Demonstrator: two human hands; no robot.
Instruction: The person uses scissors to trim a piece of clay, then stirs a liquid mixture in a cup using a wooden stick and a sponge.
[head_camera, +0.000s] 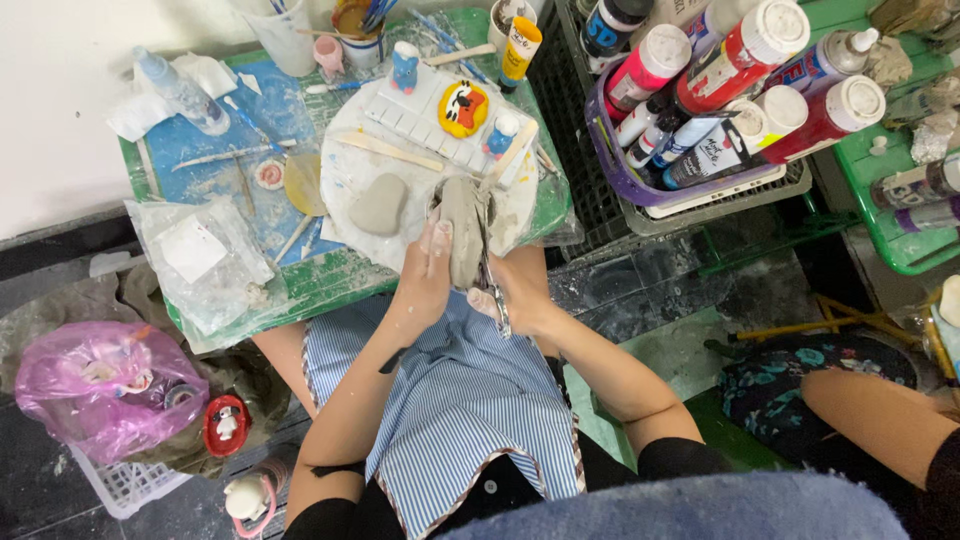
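My left hand (424, 272) and my right hand (513, 290) hold one grey clay piece (462, 228) between them at the near edge of the small table. The left hand's fingers lie flat against the clay's left side. The right hand grips it from the right and below, and a thin metal tool (496, 298) sticks out of that hand. A heart-shaped grey clay slab (379, 204) lies just left of the held piece on a round white board (345, 180).
A white paint palette (420, 118) carries a yellow painted figure (463, 108) and two small blue figures. A purple basket (640, 190) of paint bottles stands to the right. Plastic bags lie at the left, cups with brushes at the back. Another person's knee (880, 410) is at right.
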